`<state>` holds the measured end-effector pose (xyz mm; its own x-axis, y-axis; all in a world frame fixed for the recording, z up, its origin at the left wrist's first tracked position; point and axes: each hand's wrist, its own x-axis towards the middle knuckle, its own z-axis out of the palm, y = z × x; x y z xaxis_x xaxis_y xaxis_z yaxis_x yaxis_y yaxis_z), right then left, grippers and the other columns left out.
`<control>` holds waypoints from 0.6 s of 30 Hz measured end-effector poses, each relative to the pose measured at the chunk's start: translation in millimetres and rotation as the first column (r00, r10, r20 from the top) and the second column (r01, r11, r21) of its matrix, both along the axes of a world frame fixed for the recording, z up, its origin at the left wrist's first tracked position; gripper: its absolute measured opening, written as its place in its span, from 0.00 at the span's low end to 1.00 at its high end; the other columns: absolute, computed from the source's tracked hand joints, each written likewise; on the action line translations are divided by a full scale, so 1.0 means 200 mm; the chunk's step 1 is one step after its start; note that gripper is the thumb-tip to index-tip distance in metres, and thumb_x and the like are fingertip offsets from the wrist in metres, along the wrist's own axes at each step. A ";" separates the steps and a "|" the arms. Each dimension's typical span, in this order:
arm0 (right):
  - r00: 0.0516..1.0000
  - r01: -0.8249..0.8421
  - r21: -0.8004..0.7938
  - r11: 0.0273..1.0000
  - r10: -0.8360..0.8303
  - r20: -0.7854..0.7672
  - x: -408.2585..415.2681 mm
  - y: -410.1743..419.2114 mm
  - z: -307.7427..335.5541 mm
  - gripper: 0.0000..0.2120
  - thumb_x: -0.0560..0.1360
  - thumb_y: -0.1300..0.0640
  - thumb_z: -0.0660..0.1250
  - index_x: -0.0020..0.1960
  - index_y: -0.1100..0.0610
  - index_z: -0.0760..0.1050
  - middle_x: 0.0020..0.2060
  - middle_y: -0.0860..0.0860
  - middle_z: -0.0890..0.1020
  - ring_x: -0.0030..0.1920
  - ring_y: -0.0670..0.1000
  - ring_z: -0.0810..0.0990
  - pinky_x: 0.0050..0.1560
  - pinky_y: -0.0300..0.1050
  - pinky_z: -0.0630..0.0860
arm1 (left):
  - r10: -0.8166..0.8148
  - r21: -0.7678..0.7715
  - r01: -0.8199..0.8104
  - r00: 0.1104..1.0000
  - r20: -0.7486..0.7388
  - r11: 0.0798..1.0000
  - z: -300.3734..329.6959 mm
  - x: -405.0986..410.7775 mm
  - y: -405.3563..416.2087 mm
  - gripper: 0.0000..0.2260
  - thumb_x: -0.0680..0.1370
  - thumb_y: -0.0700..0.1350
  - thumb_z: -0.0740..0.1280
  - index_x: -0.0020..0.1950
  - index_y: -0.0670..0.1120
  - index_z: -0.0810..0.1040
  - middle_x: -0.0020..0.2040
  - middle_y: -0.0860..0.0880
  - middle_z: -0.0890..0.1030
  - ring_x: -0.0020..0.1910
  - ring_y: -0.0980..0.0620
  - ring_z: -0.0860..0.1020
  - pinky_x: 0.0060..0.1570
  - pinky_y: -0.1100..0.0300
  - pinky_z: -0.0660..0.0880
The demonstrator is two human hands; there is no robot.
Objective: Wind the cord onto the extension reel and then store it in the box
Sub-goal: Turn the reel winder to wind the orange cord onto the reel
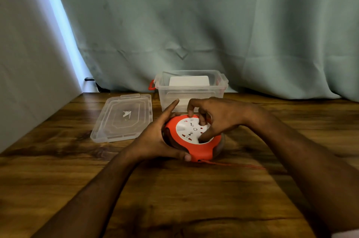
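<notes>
Right at the middle of the wooden table [194,195] sits the extension reel [196,140], a round orange housing with a white socket face on top, lifted a little at its left side. Its orange cord [231,164] leaves a slot on the near edge and trails off to the right across the wood, blurred along its length. The left hand [155,138] cups the reel's left side, thumb curled under the near rim and index finger pointing straight out toward the box. The right hand [215,119] comes down from above with fingers bent onto the white face, fingertips pressed among the sockets; whether they pinch a knob there I cannot tell. Just behind the reel stands the clear plastic box [191,92], open-topped, with a red latch on its left end and something white inside. To its left the clear lid [124,117] lies flat on the table, apart from the box. A pale green curtain [213,24] hangs behind everything.
</notes>
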<state>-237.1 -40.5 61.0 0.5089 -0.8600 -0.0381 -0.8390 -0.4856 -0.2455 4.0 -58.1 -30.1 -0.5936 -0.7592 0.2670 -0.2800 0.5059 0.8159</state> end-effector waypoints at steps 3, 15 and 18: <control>0.999 0.017 -0.036 0.999 -0.018 -0.041 0.02 0.01 -0.01 0.20 0.68 0.38 0.80 0.50 0.47 0.77 0.42 0.43 0.80 0.42 0.44 0.80 0.37 0.43 0.76 | -0.005 -0.011 0.005 1.000 -0.001 1.000 0.00 0.00 0.00 0.65 0.55 0.56 0.88 0.80 0.71 0.48 0.71 0.65 0.72 0.67 0.67 0.75 0.62 0.70 0.76; 0.999 -0.005 -0.091 0.996 0.002 -0.035 0.09 0.03 -0.04 0.21 0.77 0.39 0.71 0.33 0.52 0.78 0.29 0.47 0.82 0.35 0.45 0.83 0.37 0.45 0.78 | -0.011 -0.038 0.010 1.000 -0.015 0.999 0.00 0.00 -0.01 0.68 0.56 0.55 0.88 0.79 0.73 0.43 0.74 0.59 0.73 0.71 0.57 0.76 0.68 0.50 0.78; 0.999 -0.021 -0.073 0.997 0.024 0.042 0.05 0.02 -0.01 0.13 0.78 0.50 0.74 0.36 0.49 0.77 0.32 0.44 0.81 0.34 0.42 0.79 0.39 0.41 0.75 | -0.008 -0.047 0.007 1.000 -0.014 0.999 -0.01 0.00 -0.01 0.68 0.56 0.54 0.89 0.80 0.73 0.44 0.73 0.60 0.74 0.70 0.57 0.76 0.67 0.49 0.78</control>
<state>-226.5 -36.9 58.8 0.5281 -0.8479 0.0460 -0.8170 -0.5222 -0.2445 4.0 -59.9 -32.1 -0.5953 -0.7412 0.3102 -0.2647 0.5454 0.7952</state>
